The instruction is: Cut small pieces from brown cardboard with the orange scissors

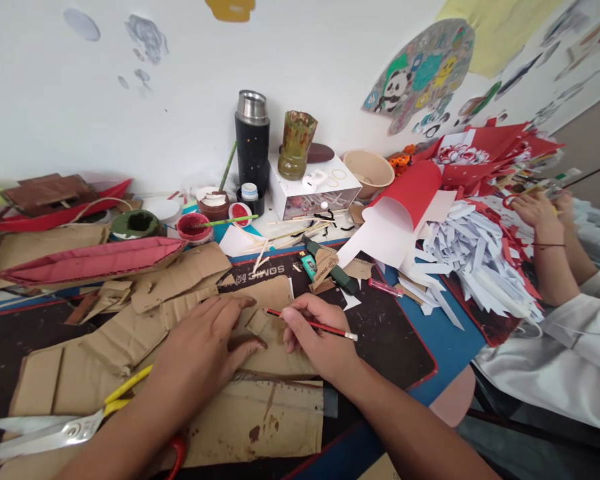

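My right hand is closed around a red and black pencil, its white eraser end pointing right and its other end toward my left hand. My left hand lies over brown cardboard, fingers stretched and thumb apart, holding nothing. Between the two hands sits a small cardboard square on the larger piece. A clear ruler lies across a stained cardboard sheet nearer me. Beside my left forearm are large scissors with yellow handles, partly covered by the arm.
A pink-painted cardboard boat shape and paint pots stand back left. Behind are a black thermos and a white box. A green utility knife lies mid-table. At right, paper strips lie near another person's hands.
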`<control>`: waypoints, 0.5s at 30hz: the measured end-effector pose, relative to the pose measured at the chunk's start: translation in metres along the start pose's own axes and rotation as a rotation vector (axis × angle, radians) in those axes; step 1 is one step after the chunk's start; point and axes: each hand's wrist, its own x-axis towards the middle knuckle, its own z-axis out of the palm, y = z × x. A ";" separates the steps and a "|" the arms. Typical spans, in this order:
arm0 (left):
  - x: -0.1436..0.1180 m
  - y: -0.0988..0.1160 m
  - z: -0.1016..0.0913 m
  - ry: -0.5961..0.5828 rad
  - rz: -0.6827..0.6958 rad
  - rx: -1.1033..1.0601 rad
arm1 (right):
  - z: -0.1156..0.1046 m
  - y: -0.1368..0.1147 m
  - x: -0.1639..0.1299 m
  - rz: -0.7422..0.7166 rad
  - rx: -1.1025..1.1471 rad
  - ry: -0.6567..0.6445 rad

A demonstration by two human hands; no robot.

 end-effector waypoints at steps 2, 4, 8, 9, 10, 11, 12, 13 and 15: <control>0.001 -0.002 0.000 -0.013 0.017 -0.031 | -0.001 -0.001 0.001 0.000 -0.013 0.014; 0.001 -0.003 0.000 -0.022 0.031 -0.041 | -0.002 -0.002 0.001 -0.007 -0.032 0.025; 0.002 -0.002 0.000 -0.021 0.039 -0.024 | -0.004 -0.003 0.001 -0.031 -0.065 0.029; 0.002 -0.001 0.001 -0.017 0.035 -0.017 | -0.004 -0.003 0.001 -0.035 -0.068 0.026; 0.002 0.000 0.001 -0.011 0.029 -0.005 | -0.004 -0.003 0.001 -0.035 -0.069 0.022; 0.001 0.000 0.002 -0.006 0.022 0.013 | -0.003 -0.002 0.001 -0.034 -0.071 0.019; 0.001 0.001 0.002 -0.002 0.018 0.034 | -0.003 -0.002 0.001 -0.030 -0.072 0.016; 0.001 0.002 0.002 0.005 0.016 0.055 | -0.003 -0.002 0.001 -0.026 -0.071 0.013; 0.000 0.002 0.002 0.015 0.022 0.082 | -0.002 -0.001 0.001 -0.027 -0.064 0.005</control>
